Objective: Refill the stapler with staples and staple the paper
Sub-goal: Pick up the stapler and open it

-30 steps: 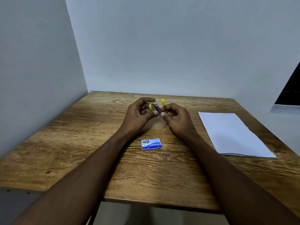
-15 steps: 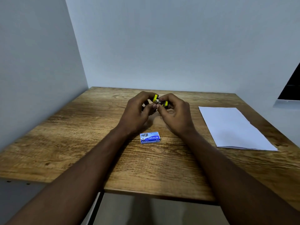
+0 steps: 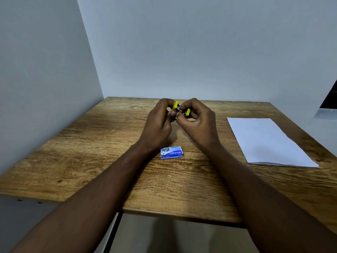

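Stapler (image 3: 180, 110) sits pinched between left hand (image 3: 158, 123) and right hand (image 3: 197, 121), each grip curled tight around it.

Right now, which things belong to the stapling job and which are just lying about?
Job: yellow stapler, held by left hand and right hand; blue staple box; white paper.
Just there: wooden table; dark panel at right.

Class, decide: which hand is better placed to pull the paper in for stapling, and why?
Probably the right. The paper lies on the table to the right of the right hand; the left hand would have to cross over it. Both hands grip the stapler.
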